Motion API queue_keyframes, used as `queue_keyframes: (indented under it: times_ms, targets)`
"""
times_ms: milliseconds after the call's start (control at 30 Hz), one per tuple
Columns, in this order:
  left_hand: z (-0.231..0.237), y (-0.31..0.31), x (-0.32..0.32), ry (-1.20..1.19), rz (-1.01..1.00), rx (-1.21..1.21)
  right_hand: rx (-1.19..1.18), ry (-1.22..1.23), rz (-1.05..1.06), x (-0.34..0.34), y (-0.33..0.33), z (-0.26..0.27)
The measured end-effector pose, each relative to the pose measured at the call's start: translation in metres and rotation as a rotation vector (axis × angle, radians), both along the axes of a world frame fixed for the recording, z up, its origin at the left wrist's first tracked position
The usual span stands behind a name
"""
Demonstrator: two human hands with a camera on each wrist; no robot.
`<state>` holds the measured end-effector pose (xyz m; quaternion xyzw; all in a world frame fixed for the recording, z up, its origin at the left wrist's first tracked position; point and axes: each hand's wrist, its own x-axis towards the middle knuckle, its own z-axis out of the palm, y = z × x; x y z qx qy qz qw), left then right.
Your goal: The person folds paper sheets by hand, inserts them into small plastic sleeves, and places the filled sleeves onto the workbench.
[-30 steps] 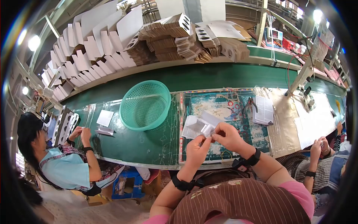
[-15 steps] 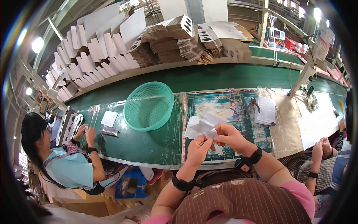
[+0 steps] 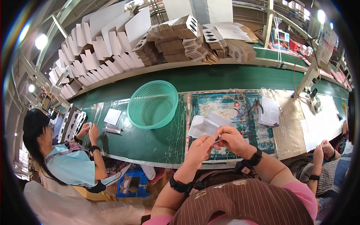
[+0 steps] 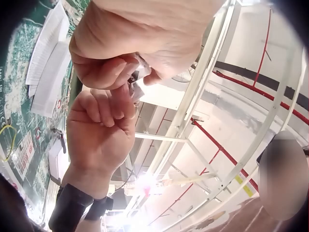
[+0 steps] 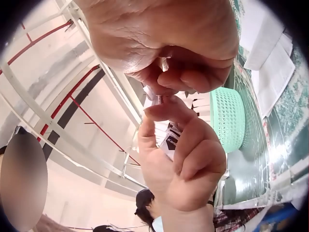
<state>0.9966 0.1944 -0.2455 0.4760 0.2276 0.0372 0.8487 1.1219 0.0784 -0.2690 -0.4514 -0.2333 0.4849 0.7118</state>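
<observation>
In front of the torso, the left hand and right hand meet fingertip to fingertip. Both pinch a small folded printed leaflet, white with a black logo, mostly hidden behind the fingers in the head view. The left wrist view shows its printed edge poking out between the two hands. Under and beyond the hands, white printed sheets lie partly unfolded on the work mat.
Left of the mat stands a green perforated basket. Black pliers lie beside a leaflet stack at right. Cardboard inserts line the shelf behind. People work on both sides; the left neighbour sits near small white papers.
The pale paper between the fingers showed a broader face half a second ago; now it is narrower and more covered by the fingers. The head view has shifted slightly.
</observation>
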Motion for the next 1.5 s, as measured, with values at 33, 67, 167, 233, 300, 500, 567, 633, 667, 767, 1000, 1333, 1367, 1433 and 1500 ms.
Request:
queue_keyframes:
  times_ms: [33, 67, 167, 233, 300, 500, 567, 633, 667, 767, 1000, 1333, 1367, 1433, 1500]
  targets:
    - [-0.002, 0.0, 0.0, 0.001, 0.002, -0.001, -0.024, -0.022, -0.01, -0.001, 0.001, 0.001]
    - [-0.006, 0.002, 0.001, 0.031, 0.005, 0.088, -0.025, -0.021, -0.009, 0.0, 0.001, 0.003]
    - [-0.011, 0.0, 0.004, 0.065, 0.057, 0.302, -0.014, -0.01, 0.001, -0.001, 0.002, 0.012]
    - [-0.013, -0.004, 0.005, 0.067, 0.105, 0.425, -0.154, -0.387, -0.078, -0.007, 0.002, 0.021]
    - [-0.014, -0.009, 0.006, -0.052, 0.145, 0.606, -0.178, -0.422, -0.072, -0.006, 0.002, 0.013]
    - [-0.017, -0.001, 0.007, -0.069, 0.031, 0.071, -0.088, -0.182, 0.021, 0.005, -0.004, -0.005]
    - [-0.018, 0.0, 0.008, -0.064, 0.027, 0.014, -0.013, -0.022, 0.059, 0.009, -0.004, -0.008]
    - [-0.021, 0.002, 0.01, -0.057, 0.027, -0.047, -0.018, 0.024, 0.098, 0.015, -0.003, -0.009]
    - [-0.024, 0.006, 0.012, -0.016, 0.009, -0.139, -0.02, 0.028, 0.1, 0.018, -0.002, -0.003]
    - [-0.034, 0.016, 0.013, 0.017, 0.025, -0.301, -0.235, -0.414, 0.093, 0.02, -0.006, 0.02]
    - [-0.05, 0.006, 0.018, 0.137, -0.105, 0.027, -0.235, -1.198, 0.257, 0.003, 0.004, 0.022]
    - [-0.076, -0.013, 0.013, 0.203, -0.169, 0.319, -0.406, -1.252, 0.236, 0.005, -0.006, -0.011]
    - [-0.08, -0.012, 0.014, 0.215, -0.196, 0.484, -0.325, -1.144, 0.199, 0.009, -0.006, -0.01]
    - [-0.083, -0.009, 0.015, 0.226, -0.114, 0.561, -0.409, -1.039, 0.204, 0.029, -0.004, -0.007]
    - [-0.081, 0.0, 0.015, 0.299, -0.059, 0.424, -0.46, -1.206, -0.048, 0.044, -0.001, -0.011]
